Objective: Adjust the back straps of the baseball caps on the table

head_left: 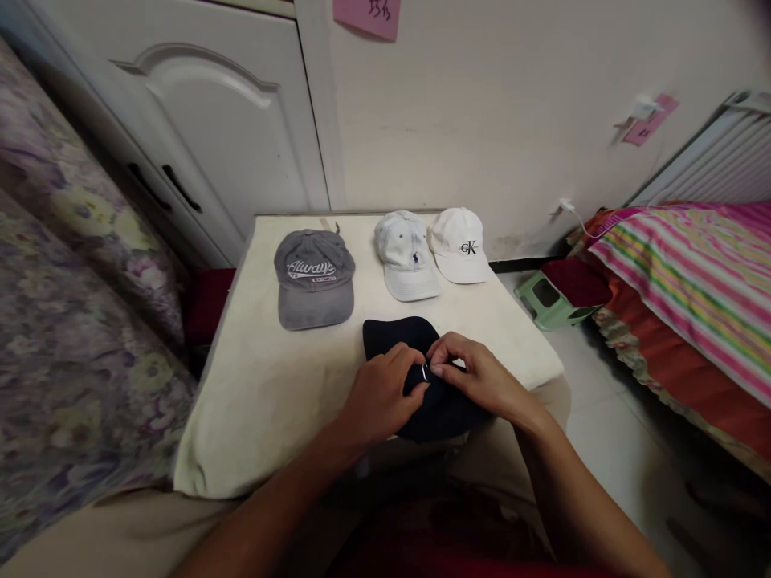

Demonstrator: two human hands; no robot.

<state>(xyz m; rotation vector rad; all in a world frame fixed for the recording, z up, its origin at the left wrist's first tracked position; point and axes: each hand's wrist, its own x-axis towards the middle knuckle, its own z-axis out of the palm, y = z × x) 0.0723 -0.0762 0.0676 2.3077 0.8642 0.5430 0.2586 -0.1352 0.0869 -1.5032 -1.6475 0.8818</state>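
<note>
A dark navy cap (446, 413) lies at the near edge of the table, its brim pointing away from me. Both hands work at the cap's strap, where a small metal buckle (425, 372) shows between them. My left hand (385, 389) pinches the strap just left of the buckle. On the right of the buckle, the fingertips of my right hand (467, 369) are closed on the strap. Farther back stand a grey cap (315, 281) with white lettering, a pale cap (405, 257) with a small dark emblem, and a white cap (461, 245) with dark letters.
A cream cloth (271, 401) covers the table, which meets the wall at the back. Floral curtains (78, 321) hang at the left beside a white cabinet (210, 104). To the right are a green stool (545, 301) and a bed with a striped cover (704, 281).
</note>
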